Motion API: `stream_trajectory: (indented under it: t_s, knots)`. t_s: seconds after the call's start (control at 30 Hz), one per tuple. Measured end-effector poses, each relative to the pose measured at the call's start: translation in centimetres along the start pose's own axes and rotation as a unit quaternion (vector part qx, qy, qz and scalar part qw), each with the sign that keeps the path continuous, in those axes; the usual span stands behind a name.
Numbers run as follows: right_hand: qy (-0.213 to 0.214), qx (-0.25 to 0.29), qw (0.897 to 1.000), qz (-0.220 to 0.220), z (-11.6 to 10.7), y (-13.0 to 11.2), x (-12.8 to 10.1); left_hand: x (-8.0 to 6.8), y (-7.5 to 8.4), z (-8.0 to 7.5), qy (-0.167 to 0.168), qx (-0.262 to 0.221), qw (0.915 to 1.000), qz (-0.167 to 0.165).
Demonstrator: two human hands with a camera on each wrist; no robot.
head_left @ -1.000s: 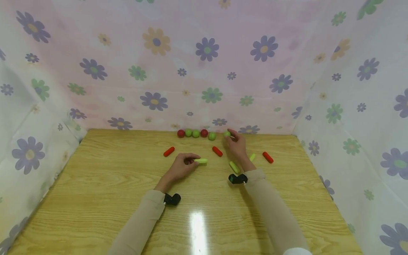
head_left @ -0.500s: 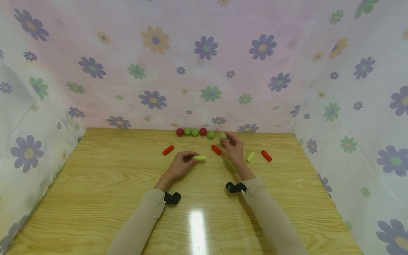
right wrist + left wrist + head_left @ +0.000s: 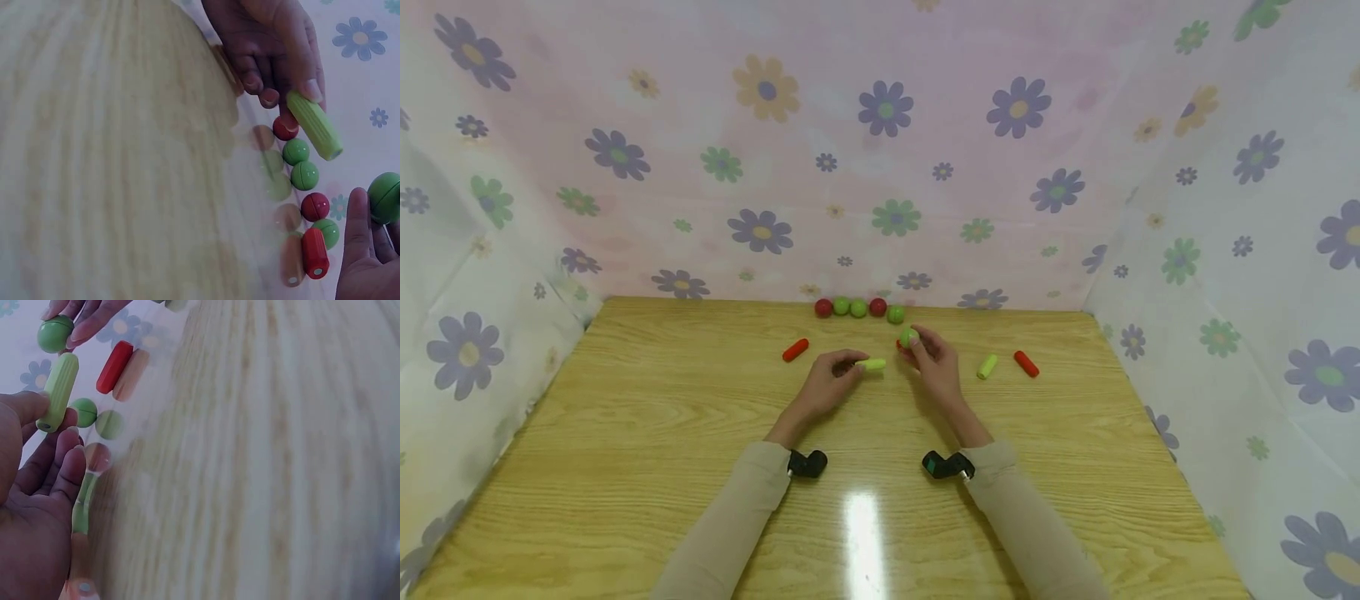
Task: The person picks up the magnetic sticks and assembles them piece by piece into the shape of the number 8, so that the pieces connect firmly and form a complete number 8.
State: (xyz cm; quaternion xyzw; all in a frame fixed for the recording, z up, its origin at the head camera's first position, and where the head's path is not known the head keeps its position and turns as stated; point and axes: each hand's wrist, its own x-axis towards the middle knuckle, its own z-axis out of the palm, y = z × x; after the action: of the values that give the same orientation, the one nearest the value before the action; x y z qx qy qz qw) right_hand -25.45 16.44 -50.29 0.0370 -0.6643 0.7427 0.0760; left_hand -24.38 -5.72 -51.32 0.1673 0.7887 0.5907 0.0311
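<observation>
A light pinch suits both

The left hand [image 3: 829, 387] pinches a green stick [image 3: 872, 365], fingers closed to its width, in front of the row of balls [image 3: 858, 308]; the right hand [image 3: 937, 371] pinches a green ball [image 3: 908, 337] near the row's right end, fingers likewise snug. I'd leave the stick's free end uncovered; a dropped ball could roll.

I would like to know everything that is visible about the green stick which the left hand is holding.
The stick is pale yellow-green, slim and ribbed lengthwise, with a small round inset in its end; it looks like plastic. The left hand pinches it above the table, leaving one end free. In the head view it lies nearly sideways, its free end towards the green ball in the right hand, but apart from it.
</observation>
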Motion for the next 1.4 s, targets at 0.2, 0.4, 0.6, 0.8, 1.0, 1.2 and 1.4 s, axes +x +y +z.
stream_trajectory:
  t_s: [0.2,0.4,0.6,0.8,1.0,1.2,1.4]
  knots:
    - [-0.013,0.0,1.0,0.004,0.4,0.3,-1.0,0.1,0.2,0.1,0.01,-0.004,0.9999,0.003]
    - [-0.028,-0.001,1.0,0.011,0.5,0.5,-1.8,0.1,0.3,0.0,0.017,-0.016,0.9997,0.006]
    - [-0.039,0.024,0.999,0.019,0.6,0.8,-2.3,-0.1,0.8,-0.1,0.02,-0.034,0.9992,0.002]
    - [-0.04,0.015,0.999,0.014,0.8,0.9,-2.4,0.1,0.6,0.0,0.021,-0.028,0.9994,0.001]
    - [-0.039,0.021,0.999,0.027,0.9,1.1,-2.4,0.2,0.5,0.1,0.026,-0.034,0.999,0.005]
    - [-0.052,0.008,0.998,0.033,0.9,1.1,-2.5,0.3,0.4,0.3,0.033,-0.041,0.9986,0.006]
    - [-0.062,-0.005,0.997,0.042,0.9,1.0,-2.3,0.3,0.6,0.4,0.032,-0.04,0.9987,0.001]
